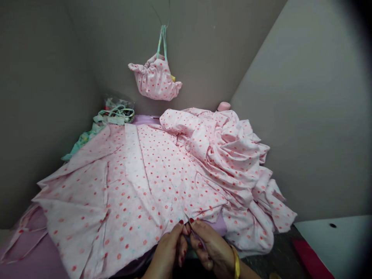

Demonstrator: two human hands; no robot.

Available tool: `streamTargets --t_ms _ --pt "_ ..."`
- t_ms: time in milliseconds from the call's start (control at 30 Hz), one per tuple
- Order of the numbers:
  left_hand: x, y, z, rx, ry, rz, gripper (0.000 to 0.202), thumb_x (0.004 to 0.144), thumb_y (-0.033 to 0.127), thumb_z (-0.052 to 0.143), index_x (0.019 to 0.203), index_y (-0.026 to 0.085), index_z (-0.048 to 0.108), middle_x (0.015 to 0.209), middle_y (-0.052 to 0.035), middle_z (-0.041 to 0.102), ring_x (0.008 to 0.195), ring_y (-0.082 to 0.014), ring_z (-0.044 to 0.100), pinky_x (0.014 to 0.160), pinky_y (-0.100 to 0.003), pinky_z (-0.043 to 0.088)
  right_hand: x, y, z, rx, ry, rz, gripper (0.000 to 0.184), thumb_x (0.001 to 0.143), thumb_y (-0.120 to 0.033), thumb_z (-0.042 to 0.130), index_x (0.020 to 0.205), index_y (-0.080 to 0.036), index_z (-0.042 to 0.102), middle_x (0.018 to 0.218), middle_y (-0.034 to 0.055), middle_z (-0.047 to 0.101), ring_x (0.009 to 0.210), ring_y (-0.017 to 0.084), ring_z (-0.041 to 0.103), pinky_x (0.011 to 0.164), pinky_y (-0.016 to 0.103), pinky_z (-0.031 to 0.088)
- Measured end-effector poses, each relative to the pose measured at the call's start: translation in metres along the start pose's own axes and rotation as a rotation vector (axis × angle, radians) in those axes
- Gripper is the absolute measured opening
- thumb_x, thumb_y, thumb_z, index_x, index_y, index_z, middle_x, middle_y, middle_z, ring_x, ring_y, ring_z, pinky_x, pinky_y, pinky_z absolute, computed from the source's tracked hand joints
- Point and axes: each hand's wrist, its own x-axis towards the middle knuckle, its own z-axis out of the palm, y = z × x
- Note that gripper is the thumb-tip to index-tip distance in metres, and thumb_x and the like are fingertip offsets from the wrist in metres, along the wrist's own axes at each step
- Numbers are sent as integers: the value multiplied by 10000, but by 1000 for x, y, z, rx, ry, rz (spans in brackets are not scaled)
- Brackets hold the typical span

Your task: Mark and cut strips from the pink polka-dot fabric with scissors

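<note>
A large pink fabric (139, 182) with small red dots lies spread over a purple surface. Its right part is bunched in a heap (232, 155). At the near edge of the cloth, my left hand (168, 252) and my right hand (210, 248) meet, fingers closed in a pinch on the fabric's hem. A thin pale strip, perhaps a needle or thread, shows between the fingertips, too small to name. My right wrist carries a yellow bangle (236, 263).
A small pouch (155, 79) of the same dotted cloth hangs on the back wall by a green strap. Green and white strips and scraps (116, 114) lie at the back left. Grey walls close in on three sides. A white board (340, 244) stands at the lower right.
</note>
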Motion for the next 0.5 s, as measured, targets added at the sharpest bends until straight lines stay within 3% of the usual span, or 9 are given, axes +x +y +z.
streamTargets --t_ms 133,300,500 --pt "-2 4 4 44 34 -9 625 562 769 452 370 175 454 317 48 353 300 -50 297 400 -223 210 1 2 -2 -12 23 13 490 658 -657 550 757 -191 432 446 -117 365 254 3 167 225 136 149" --pt "-6 13 14 -27 94 -1 602 478 772 540 460 171 527 328 56 396 300 -60 308 391 -223 202 0 6 -2 11 11 -28 502 668 -668 541 755 -186 428 461 -107 375 266 4 193 245 139 122" --pt "-5 10 17 -45 117 -8 586 467 754 561 437 171 508 346 49 405 329 -69 338 411 -231 230 2 10 -5 68 -54 -58 461 719 -626 528 756 -176 439 483 -100 385 277 9 202 257 155 120"
